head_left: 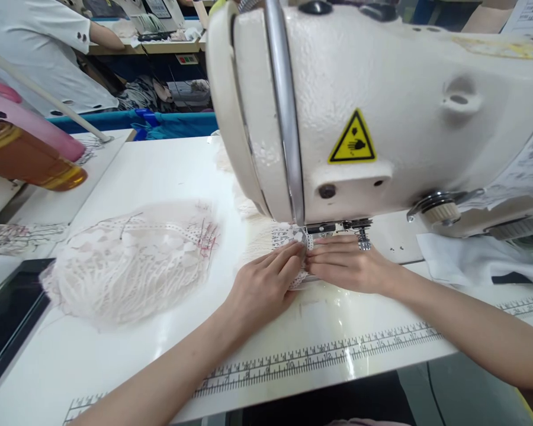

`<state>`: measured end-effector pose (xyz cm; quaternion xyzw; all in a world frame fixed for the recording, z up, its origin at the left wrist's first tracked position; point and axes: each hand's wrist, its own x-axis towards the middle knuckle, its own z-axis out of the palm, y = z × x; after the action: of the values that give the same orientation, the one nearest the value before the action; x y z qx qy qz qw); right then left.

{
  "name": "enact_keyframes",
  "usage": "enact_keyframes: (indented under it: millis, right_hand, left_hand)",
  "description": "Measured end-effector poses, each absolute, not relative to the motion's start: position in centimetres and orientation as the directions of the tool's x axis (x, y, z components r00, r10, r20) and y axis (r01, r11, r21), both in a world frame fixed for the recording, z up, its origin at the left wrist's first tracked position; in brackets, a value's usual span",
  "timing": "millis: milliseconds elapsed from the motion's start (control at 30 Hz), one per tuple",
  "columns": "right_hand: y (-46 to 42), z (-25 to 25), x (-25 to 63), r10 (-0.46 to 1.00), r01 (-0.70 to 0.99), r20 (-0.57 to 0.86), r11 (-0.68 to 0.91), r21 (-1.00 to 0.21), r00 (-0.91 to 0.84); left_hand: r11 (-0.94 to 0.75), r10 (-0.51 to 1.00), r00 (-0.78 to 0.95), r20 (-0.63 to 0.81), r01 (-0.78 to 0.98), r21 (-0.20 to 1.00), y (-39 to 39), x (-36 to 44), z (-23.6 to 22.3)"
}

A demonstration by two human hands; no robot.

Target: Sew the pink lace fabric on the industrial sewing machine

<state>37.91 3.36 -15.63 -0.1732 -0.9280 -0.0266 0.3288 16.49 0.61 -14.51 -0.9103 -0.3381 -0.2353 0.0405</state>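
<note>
White lace fabric [299, 280] lies beneath the sewing machine [382, 118]; we press its edge with the flattened fingers of both the left hand [266, 284] and right hand [349, 263]. Left of our hands, a lace bundle [133, 266] rests on the table [169, 171].

My one view looks forward and down from my head, close over my hands [264, 284] and the machine [382, 106].

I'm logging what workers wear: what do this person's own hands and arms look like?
The left hand and right hand are ungloved. No watch or bracelet shows. Left forearm and right forearm are bare, with no sleeve clearly in view.
</note>
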Motion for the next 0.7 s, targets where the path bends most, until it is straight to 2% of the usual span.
enact_keyframes:
  millis: [333,533,700]
  right_hand:
    - [3.17,-16.44,37.34,0.394,0.444,0.534,0.895,-0.039,-0.748]
    - [3.59,-16.51,37.3,0.378,0.425,0.561,0.904,-0.051,-0.736]
    - [3.75,-16.46,37.43,0.405,0.43,0.53,0.899,-0.082,-0.746]
  left_hand:
    - [-0.676,0.69,0.58,0.433,0.73,0.098,0.95,16.43,-14.51]
    - [-0.652,0.708,0.563,0.425,0.753,0.088,1.05,16.46,-14.69]
    - [-0.64,0.717,0.559,0.416,0.764,0.078,1.31,16.5,-14.74]
